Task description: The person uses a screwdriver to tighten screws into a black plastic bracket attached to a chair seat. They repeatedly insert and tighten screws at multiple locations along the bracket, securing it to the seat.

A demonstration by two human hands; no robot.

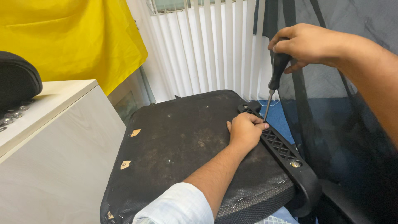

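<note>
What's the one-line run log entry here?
right hand: grips screwdriver | left hand: steadies tip on black bracket | seat underside up

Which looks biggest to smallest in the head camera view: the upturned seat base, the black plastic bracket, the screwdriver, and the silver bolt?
1. Upturned seat base, by far the largest.
2. Black plastic bracket.
3. Screwdriver, gripped by the right hand; it sits at a different depth, so its rank against the bracket is unsure.
4. Silver bolt, smallest.

- Upturned chair seat [182, 137], black underside up, dusty and scuffed, staples along fabric edge.
- Directly on it: black plastic arm bracket [286, 153] along right edge, lattice ribbing, silver bolt [295, 164] near lower end.
- Beside, at left: pale wood-grain cabinet [54, 157], carrying dark rounded pad [16, 79] and small metal screws [12, 115].
</note>
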